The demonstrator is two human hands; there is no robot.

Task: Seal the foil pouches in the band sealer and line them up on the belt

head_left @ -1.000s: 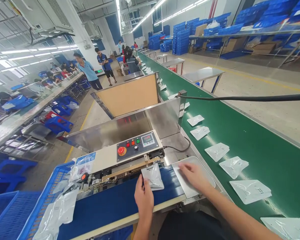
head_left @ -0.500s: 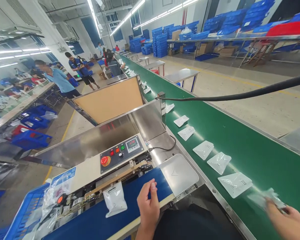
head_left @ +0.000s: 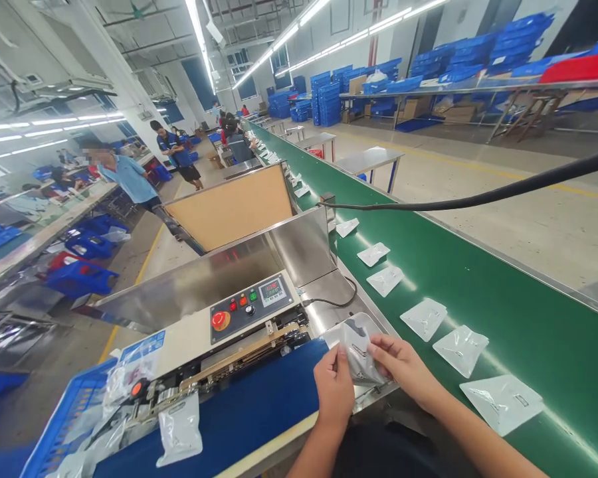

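Observation:
Both of my hands grip a silvery-white plastic pouch (head_left: 357, 352) above the metal plate at the end of the sealing machine (head_left: 189, 352). My left hand (head_left: 335, 385) pinches its left edge between thumb and fingers. On the opposite edge, my right hand (head_left: 398, 362) is closed, its fingers partly behind the pouch. Another white pouch (head_left: 179, 431) hangs from the machine's sealing strip, over the blue belt (head_left: 259, 405). Several similar flat pouches (head_left: 503, 401) lie in a row on the green conveyor (head_left: 543, 318) to my right.
A blue basket (head_left: 62, 418) holding clear bags stands at the machine's left end. The red stop button (head_left: 220, 320) is on the control panel. A black cable (head_left: 478, 197) crosses over the conveyor. Two standing people (head_left: 177, 153) are ahead on the left.
My right hand has come left from the green conveyor with a pouch, and my left hand now grips it too. The pouch on the machine has moved left along the belt.

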